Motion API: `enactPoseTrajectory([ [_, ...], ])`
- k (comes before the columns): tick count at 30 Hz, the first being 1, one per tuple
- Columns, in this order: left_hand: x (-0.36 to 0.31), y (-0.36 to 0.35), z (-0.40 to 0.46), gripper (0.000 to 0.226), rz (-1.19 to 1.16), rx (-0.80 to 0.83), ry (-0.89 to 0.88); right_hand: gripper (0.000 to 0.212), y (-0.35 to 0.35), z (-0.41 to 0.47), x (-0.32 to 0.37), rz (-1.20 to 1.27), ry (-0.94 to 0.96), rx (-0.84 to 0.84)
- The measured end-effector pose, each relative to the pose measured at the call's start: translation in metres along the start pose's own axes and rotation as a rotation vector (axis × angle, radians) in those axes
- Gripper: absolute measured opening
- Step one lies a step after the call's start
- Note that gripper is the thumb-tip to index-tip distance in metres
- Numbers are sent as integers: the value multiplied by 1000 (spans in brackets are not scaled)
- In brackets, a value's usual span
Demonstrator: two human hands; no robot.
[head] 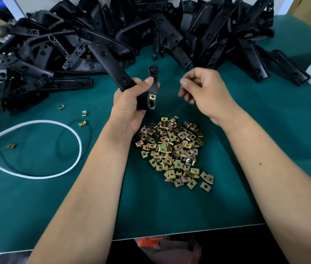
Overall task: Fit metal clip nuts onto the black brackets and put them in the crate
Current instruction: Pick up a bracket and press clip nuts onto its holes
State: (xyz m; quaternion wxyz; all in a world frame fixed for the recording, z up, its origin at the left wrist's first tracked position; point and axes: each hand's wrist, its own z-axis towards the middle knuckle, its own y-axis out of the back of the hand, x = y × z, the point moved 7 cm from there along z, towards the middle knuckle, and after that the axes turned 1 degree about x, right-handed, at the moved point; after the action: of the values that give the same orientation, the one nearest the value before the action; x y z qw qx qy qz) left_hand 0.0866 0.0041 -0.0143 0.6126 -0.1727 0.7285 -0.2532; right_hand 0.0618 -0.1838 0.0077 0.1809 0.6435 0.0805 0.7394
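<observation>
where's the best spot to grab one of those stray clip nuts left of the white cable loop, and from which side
Take the lone clip nut lying flat on the green mat, apart from the white cable. Pinch its two opposite edges from straight above, probably with the free right hand: it looks too thin and flat for any side approach.

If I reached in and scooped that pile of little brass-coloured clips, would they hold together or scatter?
Probably scatter: the clip nuts lie as loose, separate squares, and strays already sit apart on the green mat. They look like thin folded metal, so likely stiff and light. Being flat, they should slide, not roll.
</observation>
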Motion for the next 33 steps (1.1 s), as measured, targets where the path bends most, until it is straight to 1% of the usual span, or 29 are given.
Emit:
enactPoseTrajectory([
  [1,-1,-1,0,30,4,8,-7,15,-3,-1,2,142,-8,-4],
  [3,-1,-2,1,31,2,25,-12,19,-11,-3,3,337,-36,12],
  [6,0,-1,2,29,-8,31,-2,25,-15,-4,3,491,-64,45],
  [9,0,1,2,27,-2,28,2,32,-14,-5,6,564,-46,68],
  [11,0,2,2,26,-4,25,6,31,-14,-6,8,576,-31,74],
  [14,0,0,1,22,3,35,18,21,-16,-8,10,561,-15,67],
  [18,2,0,0,19,12,49,49,10,-19,-9,8,546,-53,55],
  [24,6,-4,0,18,66,89,67,11,-21,-8,4,543,-141,83],
  [29,6,-1,1,15,135,79,78,12,-29,-10,6,330,-111,125],
  [33,7,-1,1,14,161,86,91,12,-31,-11,6,317,-107,145],
])
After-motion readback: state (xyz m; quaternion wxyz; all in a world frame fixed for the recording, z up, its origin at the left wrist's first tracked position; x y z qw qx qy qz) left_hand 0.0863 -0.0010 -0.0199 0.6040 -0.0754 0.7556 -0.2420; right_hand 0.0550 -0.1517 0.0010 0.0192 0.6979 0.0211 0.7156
